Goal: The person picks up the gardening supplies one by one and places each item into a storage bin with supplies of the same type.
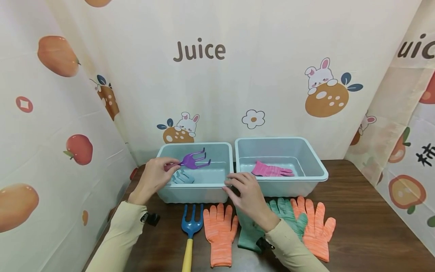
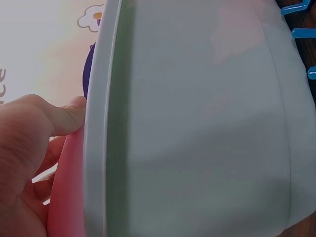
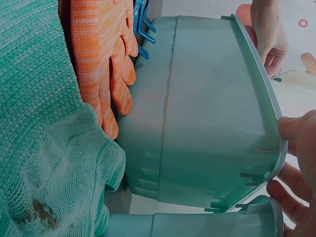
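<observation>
My left hand [image 1: 154,175] pinches the reddish-pink handle of a small purple garden hand fork [image 1: 192,161], its tines pointing right over the left light-blue bin [image 1: 193,186]. In the left wrist view, the bin's front wall hides most of the fork; thumb and fingers show around the pink handle [image 2: 69,182]. At that bin's front right corner, my right hand [image 1: 246,192] grips the rim with thumb and fingers, also seen in the right wrist view. Inside the left bin lies a light-blue bunched item [image 1: 183,176], perhaps a glove, partly hidden by its rim.
Beside it stands a second light-blue bin [image 1: 319,170] holding a pink glove [image 1: 272,170]. On the brown table [image 1: 360,211] in front lie a blue fork with a yellow handle [image 1: 192,225], an orange glove [image 1: 221,234], a green glove [image 1: 285,211] and another orange glove [image 1: 316,230].
</observation>
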Available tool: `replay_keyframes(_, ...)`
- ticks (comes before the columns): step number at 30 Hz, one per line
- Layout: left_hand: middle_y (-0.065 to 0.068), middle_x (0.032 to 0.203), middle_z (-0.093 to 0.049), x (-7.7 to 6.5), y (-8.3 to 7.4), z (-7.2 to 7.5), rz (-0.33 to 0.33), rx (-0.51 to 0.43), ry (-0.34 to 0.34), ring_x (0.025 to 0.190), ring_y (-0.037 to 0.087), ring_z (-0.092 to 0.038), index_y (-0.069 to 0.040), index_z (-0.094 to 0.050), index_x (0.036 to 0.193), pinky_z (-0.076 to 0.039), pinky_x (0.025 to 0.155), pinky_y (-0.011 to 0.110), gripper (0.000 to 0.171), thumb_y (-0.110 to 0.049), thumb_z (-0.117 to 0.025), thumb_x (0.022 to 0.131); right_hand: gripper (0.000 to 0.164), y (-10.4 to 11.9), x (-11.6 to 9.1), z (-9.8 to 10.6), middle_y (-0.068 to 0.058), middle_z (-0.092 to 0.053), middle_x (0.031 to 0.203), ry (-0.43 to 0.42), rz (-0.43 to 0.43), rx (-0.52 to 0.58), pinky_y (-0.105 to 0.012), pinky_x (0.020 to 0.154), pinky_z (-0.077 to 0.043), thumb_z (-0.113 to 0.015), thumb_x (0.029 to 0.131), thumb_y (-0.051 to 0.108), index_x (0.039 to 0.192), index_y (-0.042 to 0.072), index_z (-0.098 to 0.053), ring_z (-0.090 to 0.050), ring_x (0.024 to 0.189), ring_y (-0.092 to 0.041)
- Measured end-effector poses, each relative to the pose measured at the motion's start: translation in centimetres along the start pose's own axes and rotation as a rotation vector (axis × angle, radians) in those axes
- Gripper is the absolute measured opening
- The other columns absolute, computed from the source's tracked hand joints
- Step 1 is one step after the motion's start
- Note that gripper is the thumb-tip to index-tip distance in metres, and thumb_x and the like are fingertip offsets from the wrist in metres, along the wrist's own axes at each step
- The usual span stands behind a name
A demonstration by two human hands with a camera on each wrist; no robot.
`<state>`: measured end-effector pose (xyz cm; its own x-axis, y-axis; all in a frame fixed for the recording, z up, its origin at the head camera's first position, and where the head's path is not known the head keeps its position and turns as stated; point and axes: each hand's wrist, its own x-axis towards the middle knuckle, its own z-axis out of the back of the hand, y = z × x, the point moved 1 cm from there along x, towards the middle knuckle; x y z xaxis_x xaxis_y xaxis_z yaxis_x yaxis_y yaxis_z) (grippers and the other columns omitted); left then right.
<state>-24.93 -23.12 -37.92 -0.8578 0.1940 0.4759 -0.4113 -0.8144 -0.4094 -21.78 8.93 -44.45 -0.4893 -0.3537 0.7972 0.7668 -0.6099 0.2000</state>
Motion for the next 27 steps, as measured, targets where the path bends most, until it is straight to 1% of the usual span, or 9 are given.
replay_keyframes(5, 0.011, 0.105, -0.083, 0.5, 0.0, -0.5, 0.007, -0.012, 0.031, 0.078, 0.02, -0.065, -0.008, -0.083, 0.112, -0.05, 0.07, 0.031, 0.018, -0.015, -0.081, 0.095, 0.018, 0.0, -0.1, -0.1, -0.007, -0.078, 0.113, 0.0, -0.003, 0.001, -0.051, 0.097, -0.053, -0.091, 0.085, 0.018, 0.1, 0.013, -0.081, -0.068, 0.107, -0.03)
replay_keyframes(13, 0.007, 0.106, -0.083, 1.3, -0.2, -1.5, 0.061, -0.035, 0.101, 0.083, 0.019, -0.067, -0.01, -0.083, 0.112, -0.054, 0.074, 0.031, 0.017, -0.018, -0.079, 0.098, 0.019, -0.4, -0.3, 0.0, -0.008, -0.078, 0.113, -0.01, 0.007, -0.001, -0.051, 0.096, -0.053, -0.091, 0.084, 0.017, 0.099, 0.013, -0.081, -0.068, 0.106, -0.03)
replay_keyframes(17, 0.007, 0.108, -0.083, 1.8, -0.2, -1.7, 0.069, -0.02, 0.117, 0.087, 0.02, -0.069, -0.011, -0.083, 0.113, -0.058, 0.078, 0.037, 0.018, -0.02, -0.079, 0.098, 0.018, -0.4, -0.2, 0.0, -0.008, -0.078, 0.113, -0.008, 0.009, 0.005, -0.05, 0.096, -0.053, -0.09, 0.085, 0.017, 0.1, 0.013, -0.08, -0.068, 0.107, -0.03)
replay_keyframes(22, 0.006, 0.111, -0.082, 1.9, 0.1, -1.8, 0.083, -0.016, 0.146, 0.094, 0.023, -0.072, -0.012, -0.082, 0.116, -0.062, 0.085, 0.043, 0.02, -0.021, -0.077, 0.099, 0.018, -0.3, -0.1, 0.0, -0.008, -0.078, 0.114, -0.005, 0.005, 0.009, -0.051, 0.097, -0.053, -0.09, 0.085, 0.018, 0.1, 0.013, -0.081, -0.068, 0.107, -0.03)
replay_keyframes(24, 0.006, 0.11, -0.082, 1.9, 0.2, -1.9, 0.092, -0.02, 0.159, 0.093, 0.022, -0.072, -0.013, -0.082, 0.115, -0.062, 0.085, 0.043, 0.019, -0.021, -0.077, 0.099, 0.018, -0.3, -0.1, -0.1, -0.008, -0.078, 0.114, -0.005, 0.006, 0.01, -0.051, 0.097, -0.053, -0.09, 0.085, 0.018, 0.1, 0.013, -0.081, -0.068, 0.107, -0.031)
replay_keyframes(27, 0.007, 0.108, -0.082, 2.0, 0.5, -2.1, 0.088, -0.019, 0.172, 0.091, 0.021, -0.071, -0.012, -0.083, 0.113, -0.062, 0.083, 0.042, 0.017, -0.019, -0.078, 0.098, 0.018, -0.3, -0.1, -0.1, -0.007, -0.078, 0.114, -0.002, 0.003, 0.008, -0.051, 0.098, -0.053, -0.09, 0.085, 0.018, 0.1, 0.013, -0.081, -0.068, 0.107, -0.031)
